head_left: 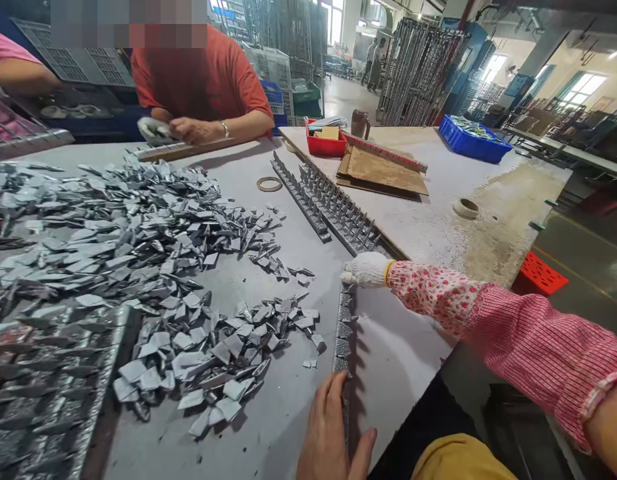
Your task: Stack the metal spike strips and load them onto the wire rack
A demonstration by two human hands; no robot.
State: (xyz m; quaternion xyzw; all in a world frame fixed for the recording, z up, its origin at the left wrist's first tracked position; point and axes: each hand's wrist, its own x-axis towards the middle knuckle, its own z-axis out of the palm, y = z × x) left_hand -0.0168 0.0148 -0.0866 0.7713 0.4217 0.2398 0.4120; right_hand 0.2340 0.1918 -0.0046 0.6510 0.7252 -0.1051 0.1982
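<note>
Worktable, pale-topped, carrying grey pieces and spiked bars

Heaped pieces are crowding the left side, a spiked rack is blocking the near left corner, and the bars, a tape ring and brown boards are lying beyond; the pieces are showing thin, flat, angular shapes; a pebbly grey strip with pointed fins is lying lengthwise, the white-gloved right hand gripping its far end, the bare left hand resting spread along its near end, thumb apart
</note>
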